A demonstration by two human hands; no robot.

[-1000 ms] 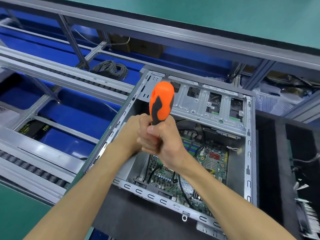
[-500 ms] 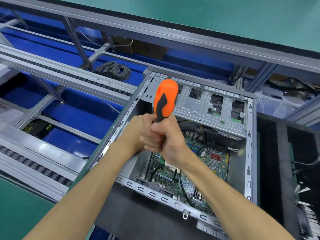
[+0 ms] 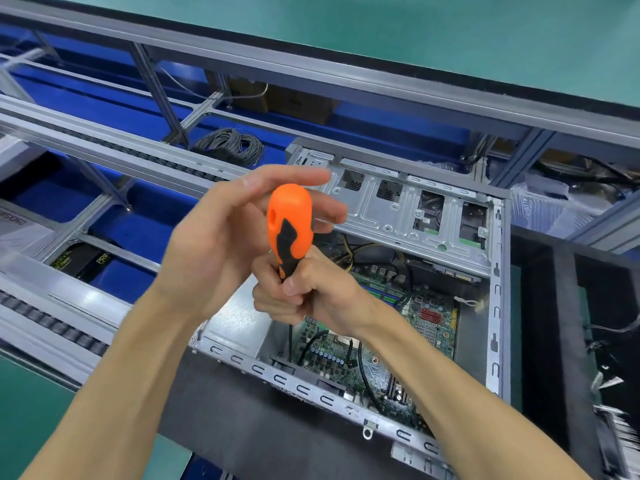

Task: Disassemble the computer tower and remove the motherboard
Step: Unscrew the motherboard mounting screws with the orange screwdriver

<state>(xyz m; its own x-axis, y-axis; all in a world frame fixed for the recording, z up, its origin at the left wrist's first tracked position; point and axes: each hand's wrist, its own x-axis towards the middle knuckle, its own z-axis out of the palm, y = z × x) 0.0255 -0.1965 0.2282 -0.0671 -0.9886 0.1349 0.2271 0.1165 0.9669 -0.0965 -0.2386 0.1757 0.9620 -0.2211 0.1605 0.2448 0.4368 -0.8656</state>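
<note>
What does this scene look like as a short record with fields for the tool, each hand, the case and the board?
tool: orange and black plastic-handled screwdriver, upright, tip hidden
right hand: grips the handle's lower part
left hand: fingers extended beside the handle top, blurred, contact unclear
case: grey metal computer tower, side open, lying on a dark mat
board: green motherboard inside, cables attached

The computer tower (image 3: pixel 498 306) lies open-side up on the desk (image 3: pixel 221 424), with the motherboard (image 3: pixel 426 327) inside on its floor. A drive cage (image 3: pixel 408 209) spans its far end. Left of the tower runs a roller rail (image 3: pixel 52 327); a cable coil (image 3: pixel 230 145) lies beyond its far-left corner.
</note>
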